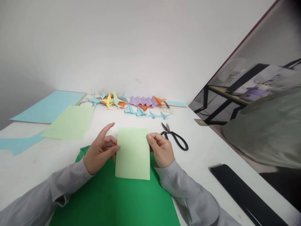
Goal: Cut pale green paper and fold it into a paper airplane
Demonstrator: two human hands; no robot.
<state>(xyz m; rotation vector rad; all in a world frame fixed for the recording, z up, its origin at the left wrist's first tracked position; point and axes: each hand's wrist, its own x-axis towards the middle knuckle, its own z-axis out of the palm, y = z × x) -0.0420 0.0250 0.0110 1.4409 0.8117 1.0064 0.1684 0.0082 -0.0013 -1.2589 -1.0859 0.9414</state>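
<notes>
A pale green sheet of paper [133, 153] is held up over a dark green mat [113, 201]. My left hand [100, 150] pinches its left edge between thumb and curled fingers, with the index finger stretched up and away. On the opposite side, my right hand [162, 149] grips the upper right edge, thumb in front and the other fingers bent behind. Just beyond my right hand lie black-handled scissors [180, 139], their blades slightly apart and pointing toward the wall.
Folded paper cranes [115, 100] and a purple pleated paper [143, 101] line the wall. Blue sheets [51, 105] and another light green sheet [70, 122] lie at left. A long black object [244, 194] rests at right, near the table edge. A shelf [225, 94] stands beyond.
</notes>
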